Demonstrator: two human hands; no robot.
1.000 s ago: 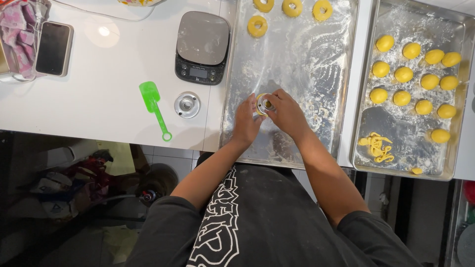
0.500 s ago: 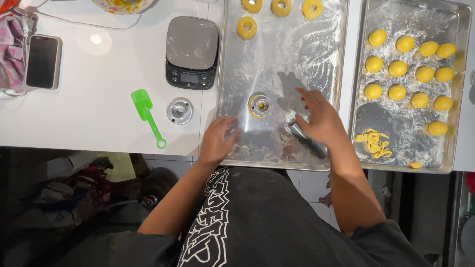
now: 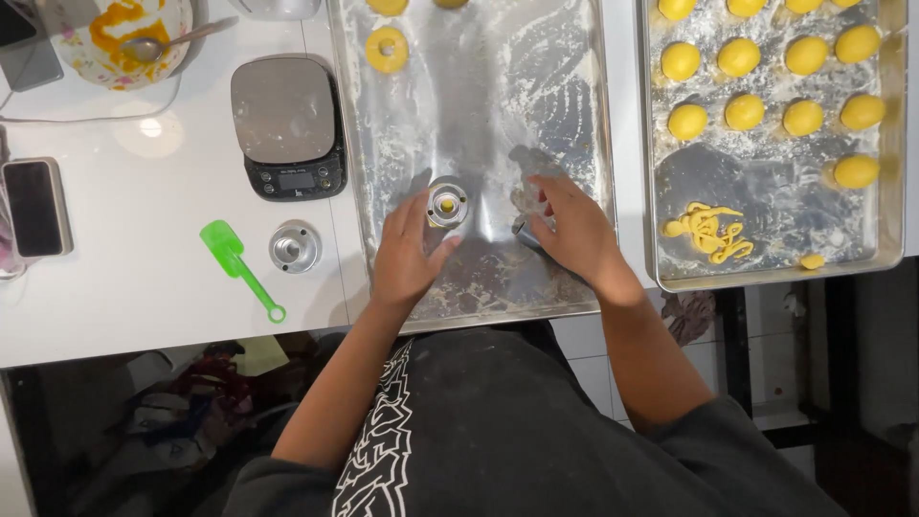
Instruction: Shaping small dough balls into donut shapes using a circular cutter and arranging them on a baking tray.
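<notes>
A round metal cutter (image 3: pixel 447 203) with a bit of yellow dough in its middle stands on the floured left baking tray (image 3: pixel 479 115). My left hand (image 3: pixel 407 254) lies flat on the tray just left of and below the cutter, fingers spread, its fingertips at the cutter's edge. To the right, my right hand (image 3: pixel 571 230) rests on the tray with its fingers around a small dark metal piece (image 3: pixel 526 233). A yellow dough ring (image 3: pixel 387 49) sits at the tray's far left.
The right tray (image 3: pixel 890 191) holds several yellow dough balls (image 3: pixel 745 111) and a pile of dough scraps (image 3: pixel 710 233). On the white counter are a kitchen scale (image 3: pixel 287 129), a green spatula (image 3: pixel 239 266), a round metal part (image 3: pixel 294 246), a phone (image 3: pixel 33 207) and a bowl (image 3: pixel 120 29).
Both hands left the cutter and parted. The left went down-left and came back beside it; the right moved right onto the small dark metal piece. The camera has moved in closer.
</notes>
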